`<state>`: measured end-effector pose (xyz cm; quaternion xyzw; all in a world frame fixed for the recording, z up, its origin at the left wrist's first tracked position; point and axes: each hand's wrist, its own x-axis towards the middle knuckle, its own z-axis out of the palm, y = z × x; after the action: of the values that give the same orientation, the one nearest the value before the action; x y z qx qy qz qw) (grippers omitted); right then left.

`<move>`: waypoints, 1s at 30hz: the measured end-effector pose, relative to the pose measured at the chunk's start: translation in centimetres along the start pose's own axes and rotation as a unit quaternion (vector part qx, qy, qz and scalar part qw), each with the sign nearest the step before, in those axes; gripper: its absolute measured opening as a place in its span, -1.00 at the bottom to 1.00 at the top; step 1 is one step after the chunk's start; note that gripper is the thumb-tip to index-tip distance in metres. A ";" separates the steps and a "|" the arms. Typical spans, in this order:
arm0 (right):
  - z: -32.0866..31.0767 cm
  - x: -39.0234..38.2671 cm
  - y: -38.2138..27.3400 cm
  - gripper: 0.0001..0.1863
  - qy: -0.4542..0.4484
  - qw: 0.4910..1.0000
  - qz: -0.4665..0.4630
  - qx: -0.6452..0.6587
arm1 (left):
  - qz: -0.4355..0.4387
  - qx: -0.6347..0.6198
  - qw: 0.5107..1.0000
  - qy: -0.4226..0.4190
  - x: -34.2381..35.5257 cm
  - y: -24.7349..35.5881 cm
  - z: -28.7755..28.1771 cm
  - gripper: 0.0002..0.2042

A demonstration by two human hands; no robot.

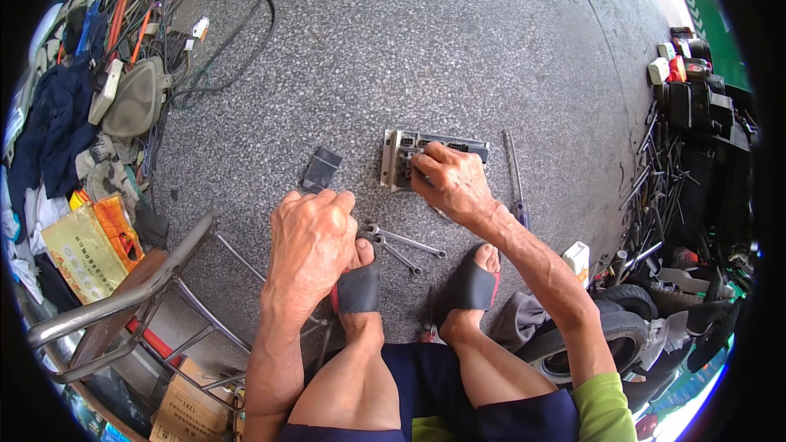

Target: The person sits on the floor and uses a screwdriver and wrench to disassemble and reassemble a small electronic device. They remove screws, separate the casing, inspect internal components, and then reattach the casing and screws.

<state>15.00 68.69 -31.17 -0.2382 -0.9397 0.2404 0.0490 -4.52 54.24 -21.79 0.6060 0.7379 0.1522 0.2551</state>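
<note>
A metal-cased electronic control unit [388, 157] with a row of black connector sockets lies on the ground ahead of my feet. Over its near side is my right hand [449, 180], fingers curled down against the sockets; its fingertips and whatever they pinch are hidden. My left hand [313, 233] is closed in a fist above my left foot, its contents out of sight. A flat black cover piece [322, 169] lies just beyond it. Between my feet are wrenches [405, 241]. Right of the unit a long screwdriver [515, 172] lies with its blue handle toward me.
Cables and cloths [53, 123] are heaped at the left, with a black cord [266, 16] reaching onto the floor. A metal-framed chair [131, 303] stands at lower left. At the right are many metal tools [651, 172], tyres [614, 340] and a white bottle [576, 260].
</note>
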 end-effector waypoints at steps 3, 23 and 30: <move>0.2 -0.1 0.1 -0.84 0.012 1.000 -0.002 0.008 | 0.002 0.004 1.000 -0.003 -0.1 0.0 -0.1 -0.84; -0.8 0.2 0.3 -0.82 -0.040 0.999 0.006 0.013 | -0.023 0.001 0.999 -0.032 -0.2 0.4 -0.1 -0.82; -0.3 0.3 0.3 -0.82 -0.023 0.999 -0.026 0.005 | -0.029 0.000 0.999 -0.041 -0.3 0.3 0.1 -0.82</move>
<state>14.96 69.15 -31.08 -0.2079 -0.9453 0.2490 0.0344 -4.14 54.05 -21.64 0.5897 0.7442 0.1198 0.2898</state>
